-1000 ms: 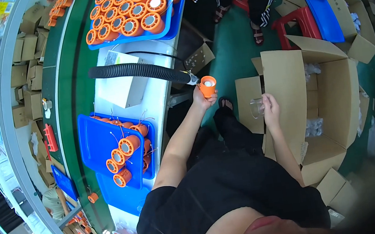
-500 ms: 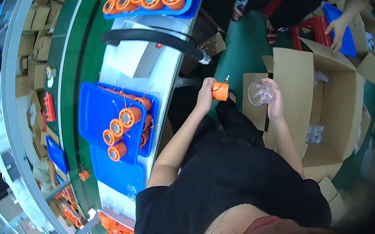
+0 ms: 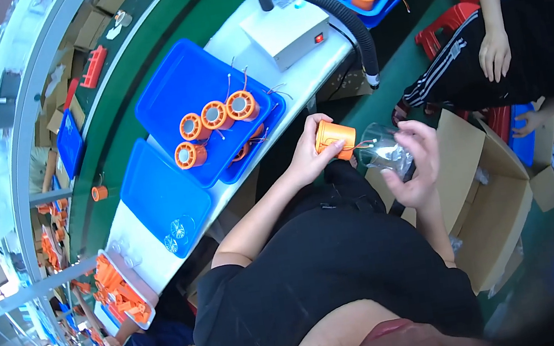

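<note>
Head view: left hand (image 3: 305, 158) grips orange cylinder (image 3: 335, 136), right hand (image 3: 424, 170) clear cup (image 3: 383, 153).

White box (image 3: 286, 37) with red switch (image 3: 319, 38) on white table (image 3: 305, 73); black corrugated hose (image 3: 351, 17) arching beside it. Green belt (image 3: 222, 11) along table's far side. Red stool (image 3: 440, 26) near co-worker's striped trousers (image 3: 450, 67). Open cardboard box (image 3: 505, 208) at right.

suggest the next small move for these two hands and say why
Perhaps ease the clear cup in the right hand toward the orange cylinder in the left hand, minding the wires: cup and cylinder are held close together, and the wires stick out from the cylinder toward the cup.
</note>
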The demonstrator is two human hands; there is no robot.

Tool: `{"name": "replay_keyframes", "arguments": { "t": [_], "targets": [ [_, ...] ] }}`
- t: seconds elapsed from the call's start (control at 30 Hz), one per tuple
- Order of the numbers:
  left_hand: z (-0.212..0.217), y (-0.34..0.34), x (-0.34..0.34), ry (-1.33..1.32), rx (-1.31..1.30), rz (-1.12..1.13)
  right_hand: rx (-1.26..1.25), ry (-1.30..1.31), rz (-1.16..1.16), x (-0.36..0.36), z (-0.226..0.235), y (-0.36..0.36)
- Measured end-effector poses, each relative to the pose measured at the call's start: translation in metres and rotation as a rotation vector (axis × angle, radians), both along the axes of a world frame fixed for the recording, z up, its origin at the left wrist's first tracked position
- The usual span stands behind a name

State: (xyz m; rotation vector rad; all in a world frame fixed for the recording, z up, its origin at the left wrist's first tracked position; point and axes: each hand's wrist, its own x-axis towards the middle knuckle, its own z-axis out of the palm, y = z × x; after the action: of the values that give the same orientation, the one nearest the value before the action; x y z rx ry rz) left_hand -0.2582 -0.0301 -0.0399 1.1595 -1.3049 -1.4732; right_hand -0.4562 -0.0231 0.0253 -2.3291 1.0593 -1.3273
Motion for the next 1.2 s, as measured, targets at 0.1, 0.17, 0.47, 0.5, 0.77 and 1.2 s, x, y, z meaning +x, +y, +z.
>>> {"name": "replay_keyframes", "arguments": {
  "t": [0.1, 0.17, 0.47, 0.5, 0.77, 1.2],
  "targets": [
    [0.007, 0.006, 0.009, -0.107, -0.148, 0.043, 0.037, 0.069, 0.035, 0.016, 0.000, 0.002],
    [0.008, 0.010, 0.014, -0.041, -0.176, 0.053, 0.056, 0.104, 0.046, 0.025, -0.003, 0.001],
    [0.015, 0.018, 0.036, 0.182, -0.192, 0.063, 0.911, -0.505, 0.138, 0.053, -0.017, 0.001],
    [0.014, 0.018, 0.039, 0.186, -0.192, 0.061, 0.904, -0.492, 0.157, 0.057, -0.015, 0.002],
    [0.017, 0.019, 0.067, -0.086, -0.615, -0.017, 0.930, -0.457, 0.299, 0.069, -0.012, -0.002],
    [0.029, 0.026, 0.091, -0.120, -0.692, 0.032, 0.893, -0.307, 0.284, 0.089, -0.013, -0.002]
  ]
}}
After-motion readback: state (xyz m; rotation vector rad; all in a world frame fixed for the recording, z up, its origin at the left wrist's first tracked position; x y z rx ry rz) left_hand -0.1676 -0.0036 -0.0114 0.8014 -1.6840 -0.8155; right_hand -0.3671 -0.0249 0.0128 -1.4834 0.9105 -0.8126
